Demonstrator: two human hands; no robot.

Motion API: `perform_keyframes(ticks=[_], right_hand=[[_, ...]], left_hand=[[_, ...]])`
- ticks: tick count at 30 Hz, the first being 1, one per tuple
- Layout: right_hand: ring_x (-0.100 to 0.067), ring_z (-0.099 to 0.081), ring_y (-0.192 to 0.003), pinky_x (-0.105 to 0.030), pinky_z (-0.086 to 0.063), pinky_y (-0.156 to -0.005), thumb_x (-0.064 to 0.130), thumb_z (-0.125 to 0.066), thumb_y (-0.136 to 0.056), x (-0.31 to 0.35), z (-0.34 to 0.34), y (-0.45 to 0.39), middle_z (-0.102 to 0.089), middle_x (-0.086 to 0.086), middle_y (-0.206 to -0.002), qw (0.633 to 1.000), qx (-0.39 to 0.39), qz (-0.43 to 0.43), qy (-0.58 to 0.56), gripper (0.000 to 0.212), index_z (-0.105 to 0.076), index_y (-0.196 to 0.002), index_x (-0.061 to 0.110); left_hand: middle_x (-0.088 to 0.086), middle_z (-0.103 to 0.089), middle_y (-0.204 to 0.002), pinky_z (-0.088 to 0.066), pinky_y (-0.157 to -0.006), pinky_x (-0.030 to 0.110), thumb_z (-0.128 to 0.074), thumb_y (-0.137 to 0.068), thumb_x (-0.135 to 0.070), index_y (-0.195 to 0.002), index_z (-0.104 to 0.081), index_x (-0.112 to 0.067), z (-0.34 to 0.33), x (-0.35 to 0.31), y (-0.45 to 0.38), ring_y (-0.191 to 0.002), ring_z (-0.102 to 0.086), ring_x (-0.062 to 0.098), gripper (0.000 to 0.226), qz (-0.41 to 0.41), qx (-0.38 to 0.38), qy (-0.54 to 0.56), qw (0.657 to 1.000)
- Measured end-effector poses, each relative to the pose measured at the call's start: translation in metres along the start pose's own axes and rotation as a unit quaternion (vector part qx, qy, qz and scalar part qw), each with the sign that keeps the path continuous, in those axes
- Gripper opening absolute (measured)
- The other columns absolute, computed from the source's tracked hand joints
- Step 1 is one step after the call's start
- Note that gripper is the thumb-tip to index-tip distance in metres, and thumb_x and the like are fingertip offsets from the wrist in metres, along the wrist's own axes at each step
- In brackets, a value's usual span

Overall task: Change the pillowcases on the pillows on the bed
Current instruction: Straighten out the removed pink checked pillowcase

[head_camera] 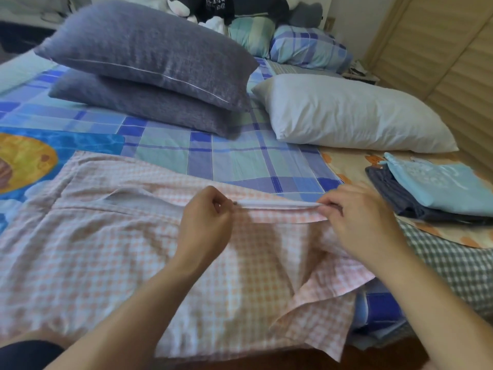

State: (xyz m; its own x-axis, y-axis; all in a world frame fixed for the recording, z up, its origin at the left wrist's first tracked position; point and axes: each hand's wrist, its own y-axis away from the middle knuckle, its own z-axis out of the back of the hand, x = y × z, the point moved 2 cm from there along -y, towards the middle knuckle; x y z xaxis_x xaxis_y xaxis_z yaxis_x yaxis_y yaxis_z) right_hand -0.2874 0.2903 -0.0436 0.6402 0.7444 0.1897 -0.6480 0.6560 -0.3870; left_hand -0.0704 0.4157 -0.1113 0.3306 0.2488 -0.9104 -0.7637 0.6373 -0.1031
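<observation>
Pink gingham pillowcase (112,252) lies flat at near edge, zipper (277,204) running left-right btwn hands. Left hand (206,222) pinches the zip pull; right hand (360,222) pins the seam's right end. Left is nearer the pull, prob zipping.

One head-worn view, forward and down over the bed (226,156) (close above both hands (205,217)).

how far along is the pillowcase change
Done: one bare white pillow lies stripped. In hand: both hands, left and right, pinch the zipper edge of the pink checked pillowcase. Left: two stacked grey pillows look uncovered too, and folded cases wait unused.
</observation>
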Motion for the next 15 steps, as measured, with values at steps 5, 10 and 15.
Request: perform_keyframes(ticks=[5,10,15], right_hand=[[-0.023,-0.041,-0.089,-0.033,-0.032,-0.074,0.022,-0.071,-0.09,-0.046,-0.015,-0.012,-0.054,0.003,-0.087,0.982,0.058,-0.16,0.083,0.008,-0.074,-0.083,0.022],[-0.03,-0.055,-0.101,-0.032,-0.043,-0.073,0.02,-0.066,-0.091,-0.047,-0.035,-0.019,-0.064,-0.002,-0.099,0.957,0.111,-0.189,0.19,0.01,-0.073,-0.087,0.027],[-0.033,-0.053,-0.109,-0.036,-0.046,-0.081,0.008,-0.056,-0.089,-0.035,-0.052,-0.007,-0.062,-0.006,-0.103,0.938,0.181,-0.16,0.248,0.022,-0.068,-0.103,0.019]], left_hand=[[-0.003,-0.065,-0.084,-0.043,-0.069,0.035,-0.054,-0.09,-0.02,-0.079,-0.059,-0.021,0.033,0.026,-0.031,-0.08,-0.058,0.022,0.013,0.016,-0.079,-0.107,0.991],[0.005,-0.067,-0.087,-0.049,-0.075,0.041,-0.054,-0.086,-0.019,-0.081,-0.062,-0.02,0.093,0.048,-0.054,-0.089,-0.059,0.032,0.009,0.054,-0.14,-0.192,0.97],[0.02,-0.065,-0.104,-0.047,-0.087,0.046,-0.056,-0.082,-0.017,-0.088,-0.065,-0.014,0.147,0.08,-0.065,-0.105,-0.057,0.044,0.012,0.112,-0.152,-0.299,0.935]])
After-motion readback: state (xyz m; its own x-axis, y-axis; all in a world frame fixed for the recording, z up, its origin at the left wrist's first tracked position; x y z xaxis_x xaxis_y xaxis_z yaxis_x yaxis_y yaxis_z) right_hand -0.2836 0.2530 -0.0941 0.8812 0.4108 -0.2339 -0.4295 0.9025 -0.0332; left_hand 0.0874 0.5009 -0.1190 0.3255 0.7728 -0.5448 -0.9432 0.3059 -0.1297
